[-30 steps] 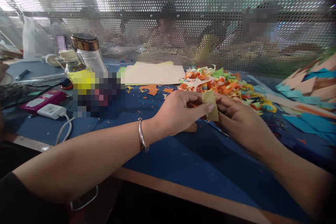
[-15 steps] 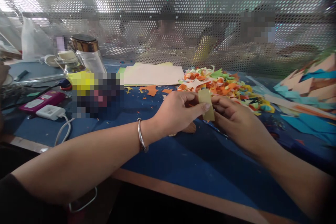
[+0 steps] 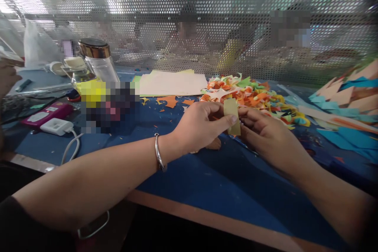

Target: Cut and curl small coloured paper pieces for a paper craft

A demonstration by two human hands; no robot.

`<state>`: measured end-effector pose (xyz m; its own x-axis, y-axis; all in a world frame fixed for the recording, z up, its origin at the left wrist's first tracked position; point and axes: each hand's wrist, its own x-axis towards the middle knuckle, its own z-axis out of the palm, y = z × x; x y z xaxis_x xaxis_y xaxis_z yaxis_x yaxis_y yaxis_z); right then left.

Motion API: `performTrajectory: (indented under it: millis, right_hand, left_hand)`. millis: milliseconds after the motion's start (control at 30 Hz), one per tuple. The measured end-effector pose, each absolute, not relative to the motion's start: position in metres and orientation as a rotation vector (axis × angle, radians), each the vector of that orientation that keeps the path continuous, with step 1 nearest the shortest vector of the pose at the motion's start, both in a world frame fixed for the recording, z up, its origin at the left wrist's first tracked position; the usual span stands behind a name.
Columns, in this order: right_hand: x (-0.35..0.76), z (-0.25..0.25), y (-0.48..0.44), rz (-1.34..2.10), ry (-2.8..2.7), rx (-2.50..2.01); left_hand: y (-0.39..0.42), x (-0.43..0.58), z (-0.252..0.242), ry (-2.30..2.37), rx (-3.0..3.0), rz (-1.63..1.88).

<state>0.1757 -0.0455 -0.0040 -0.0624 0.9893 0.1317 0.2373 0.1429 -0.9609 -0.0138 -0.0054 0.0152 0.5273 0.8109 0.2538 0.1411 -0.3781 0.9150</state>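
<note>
In the middle of the head view, my left hand [image 3: 202, 124] pinches a pale yellow-green strip of paper [image 3: 232, 111] between thumb and fingers. The strip stands upright, its lower end below my thumb. Close to its right edge is my right hand [image 3: 261, 130], fingers curled and tips drawn together. A tiny shiny bit shows at those fingertips, but what they grip is mostly hidden. Just beyond both hands lies a heap of cut paper scraps [image 3: 254, 96] in orange, green, yellow and white. Part of a brown object [image 3: 214, 144] shows below my left hand.
Flat paper sheets [image 3: 174, 82] lie behind, before a perforated metal screen [image 3: 189, 15]. Bottles [image 3: 102, 65], a purple power strip [image 3: 49, 113] and a white charger [image 3: 57, 126] stand left. Folded paper pieces [image 3: 348, 98] fill the right. Another person's hand [image 3: 8, 75] is at far left.
My two hands and the paper strip stay almost still, with only a slight shift. At the far left, the other person's hand has come further into view.
</note>
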Motion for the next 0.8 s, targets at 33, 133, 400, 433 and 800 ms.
performTrajectory:
  millis: [33,133,400,433,800]
  right_hand:
    - [0.1754,-0.0039,-0.0454,1.013,-1.484,-1.250]
    - [0.1750,-0.0039,-0.0450,0.982,-1.506,-1.233]
    - [0.1731,0.0000,-0.0472,0.955,-1.506,-1.245]
    - [0.1731,0.0008,-0.0475,0.944,-1.506,-1.254]
    - [0.1742,0.0001,-0.0495,0.973,-1.455,-1.277]
  left_hand:
    - [-0.0056,-0.0138,0.0153,0.790,1.836,0.907]
    - [-0.0061,-0.0134,0.0147,0.788,1.829,0.928]
    - [-0.0033,-0.0131,0.0093,0.771,1.785,0.966]
    - [-0.0028,-0.0129,0.0089,0.767,1.772,0.963]
    - [0.0011,-0.0115,0.0069,0.768,1.738,0.954]
